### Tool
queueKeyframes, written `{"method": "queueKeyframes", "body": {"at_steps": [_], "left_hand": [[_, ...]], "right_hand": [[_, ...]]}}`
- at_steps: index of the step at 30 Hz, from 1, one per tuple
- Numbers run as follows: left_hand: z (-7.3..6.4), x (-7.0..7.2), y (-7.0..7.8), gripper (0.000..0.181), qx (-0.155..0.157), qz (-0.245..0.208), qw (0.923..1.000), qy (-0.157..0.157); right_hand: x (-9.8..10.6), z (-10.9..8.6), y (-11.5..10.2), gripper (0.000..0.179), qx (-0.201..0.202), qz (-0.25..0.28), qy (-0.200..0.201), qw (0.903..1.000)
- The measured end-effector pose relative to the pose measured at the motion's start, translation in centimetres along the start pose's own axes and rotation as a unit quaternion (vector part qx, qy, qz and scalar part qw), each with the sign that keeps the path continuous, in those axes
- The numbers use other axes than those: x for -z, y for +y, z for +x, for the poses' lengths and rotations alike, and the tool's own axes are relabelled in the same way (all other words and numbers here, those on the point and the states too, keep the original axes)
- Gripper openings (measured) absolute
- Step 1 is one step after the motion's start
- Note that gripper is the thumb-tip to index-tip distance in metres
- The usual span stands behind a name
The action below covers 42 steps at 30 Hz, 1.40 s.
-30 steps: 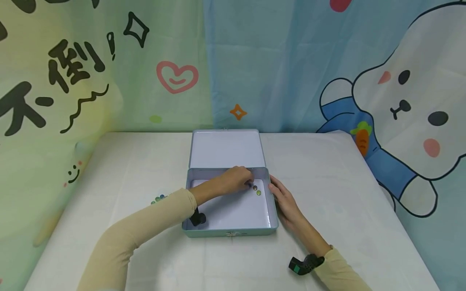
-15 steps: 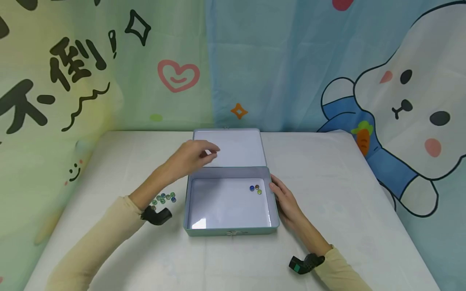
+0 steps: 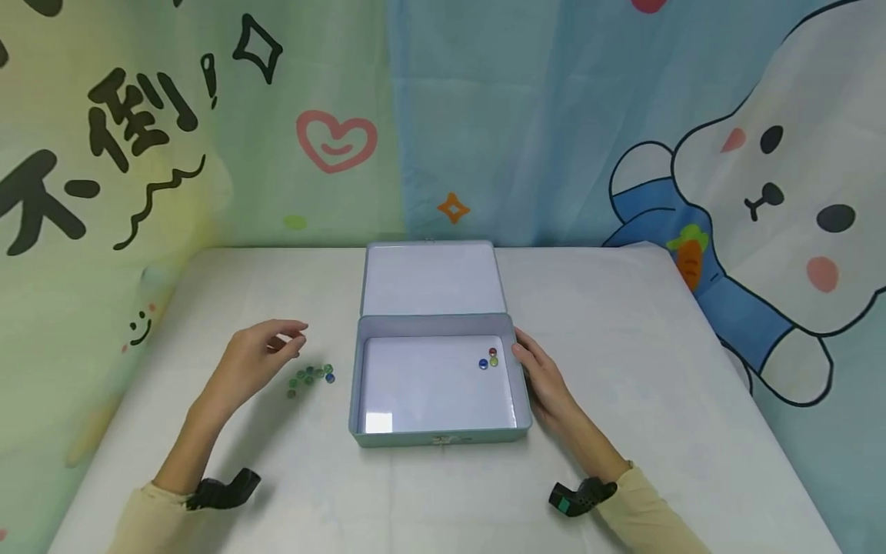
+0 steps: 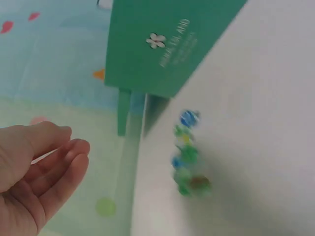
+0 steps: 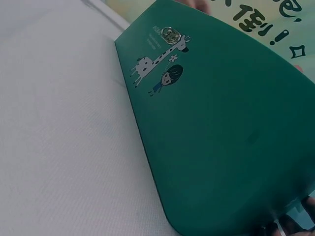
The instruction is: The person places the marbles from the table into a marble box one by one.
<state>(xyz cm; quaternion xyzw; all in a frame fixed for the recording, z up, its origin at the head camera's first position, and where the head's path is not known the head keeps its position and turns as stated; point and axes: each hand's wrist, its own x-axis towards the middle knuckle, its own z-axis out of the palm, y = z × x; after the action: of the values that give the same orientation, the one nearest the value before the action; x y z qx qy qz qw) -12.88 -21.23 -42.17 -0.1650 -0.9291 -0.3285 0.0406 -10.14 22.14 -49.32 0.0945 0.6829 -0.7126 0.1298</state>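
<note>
Loosely bent, my left hand [image 3: 259, 362] hovers left of a small group of glass marbles [image 3: 308, 381] on the cloth. Its thumb and fingers [image 4: 74, 172] stand slightly apart, nothing visible between them. A hinged green tin box [image 3: 440, 441] lies with its lid [image 3: 432, 277] thrown back. Inside, near the right wall, are a blue marble [image 3: 483, 364], a reddish marble [image 3: 493, 352] and a yellow-green marble [image 3: 494, 362]. My right hand [image 3: 547, 385] holds the box's right wall, thumb at the rim and fingers outside; the fingers are partly hidden.
A white cloth [image 3: 657, 369] covers the table. Behind its far edge hangs a printed curtain [image 3: 484, 115]. The box's green front [image 5: 211, 113] bears a giraffe drawing and a metal clasp [image 5: 171, 35].
My left hand has come out of the box and moved left, back to beside the loose marbles. A blue marble now lies in the box and has rolled slightly. My right hand stays put.
</note>
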Motion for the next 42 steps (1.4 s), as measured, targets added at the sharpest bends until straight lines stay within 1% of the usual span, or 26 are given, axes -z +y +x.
{"method": "queueKeyframes", "body": {"at_steps": [2, 5, 7, 10, 13, 20, 23, 27, 31, 35, 42], "left_hand": [[-1.3, -0.1, -0.6, 0.021, 0.007, 0.008, 0.9999, 0.013], [-3.2, -0.3, -1.3, 0.02, 0.022, 0.021, 0.9993, 0.022], [-4.2, -0.5, -1.7, 0.02, 0.03, 0.031, 0.9987, 0.027], [-5.3, -1.0, -2.3, 0.022, 0.043, 0.04, 0.9979, 0.027], [-5.9, -1.6, -2.8, 0.022, 0.05, 0.041, 0.9977, 0.022], [-6.3, -2.5, -3.3, 0.017, 0.062, 0.036, 0.9974, 0.014], [-6.2, -2.9, -3.4, 0.018, 0.061, 0.04, 0.9973, 0.011], [-6.1, -3.3, -3.4, 0.017, 0.069, 0.057, 0.996, 0.004], [-6.1, -3.4, -3.2, 0.013, 0.073, 0.076, 0.9945, -0.002], [-6.1, -3.5, -3.0, 0.011, 0.072, 0.084, 0.9938, -0.006], [-6.0, -3.4, -2.7, 0.009, 0.087, 0.077, 0.9931, -0.016]], "right_hand": [[0.0, -0.1, -0.1, 0.059, -0.001, 0.0, 0.002, 1.0], [-0.1, -0.2, -0.1, 0.059, -0.009, 0.001, 0.005, 0.9999], [-0.1, -0.3, -0.1, 0.059, -0.01, -0.001, 0.004, 0.9999], [-0.1, -0.3, -0.2, 0.058, -0.008, -0.003, 0.0, 1.0], [-0.1, -0.2, -0.3, 0.059, -0.007, 0.001, -0.001, 1.0], [0.0, -0.2, -0.2, 0.058, -0.011, -0.013, -0.01, 0.9998], [0.0, -0.3, -0.2, 0.058, -0.009, -0.017, -0.011, 0.9998], [-0.1, -0.3, -0.1, 0.058, -0.005, -0.014, -0.011, 0.9998], [-0.1, -0.2, -0.1, 0.058, 0.001, -0.005, -0.013, 0.9999], [-0.1, -0.2, -0.1, 0.058, 0.006, -0.004, -0.013, 0.9999], [-0.1, -0.2, -0.1, 0.059, 0.0, -0.011, -0.008, 0.9999]]}}
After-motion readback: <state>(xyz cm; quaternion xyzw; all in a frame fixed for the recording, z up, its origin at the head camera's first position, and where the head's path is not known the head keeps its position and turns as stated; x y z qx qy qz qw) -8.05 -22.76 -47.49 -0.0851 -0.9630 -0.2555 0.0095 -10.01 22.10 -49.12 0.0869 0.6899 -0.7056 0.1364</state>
